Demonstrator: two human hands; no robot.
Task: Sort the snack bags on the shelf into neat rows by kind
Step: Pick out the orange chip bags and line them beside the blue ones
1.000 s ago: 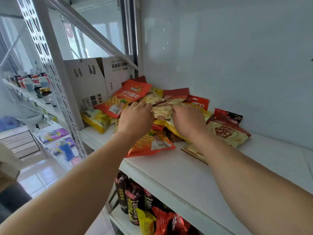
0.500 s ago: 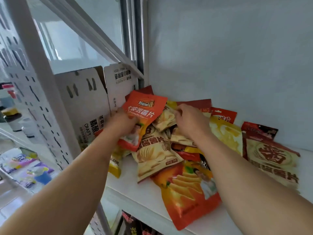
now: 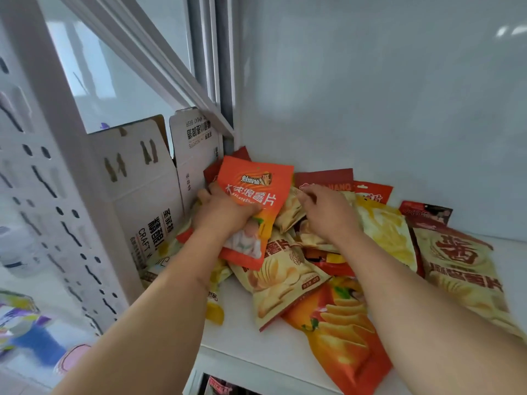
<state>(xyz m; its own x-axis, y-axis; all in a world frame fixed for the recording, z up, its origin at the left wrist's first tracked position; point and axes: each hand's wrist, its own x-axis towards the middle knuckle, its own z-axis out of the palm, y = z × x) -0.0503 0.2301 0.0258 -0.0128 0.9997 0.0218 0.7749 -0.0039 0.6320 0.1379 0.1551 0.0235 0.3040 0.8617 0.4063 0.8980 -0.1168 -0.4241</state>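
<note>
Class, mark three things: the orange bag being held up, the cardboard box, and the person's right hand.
orange bag (image 3: pixel 252 183), head view, upper printed front.
cardboard box (image 3: pixel 137 178), head view, near flap.
right hand (image 3: pixel 328 212), head view, back of hand.

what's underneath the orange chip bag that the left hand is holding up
Under the orange chip bag, gripped by the left hand, lies a cream chip bag, partly covered, on the white shelf. Whatever sits directly behind the orange bag is hidden.
</note>
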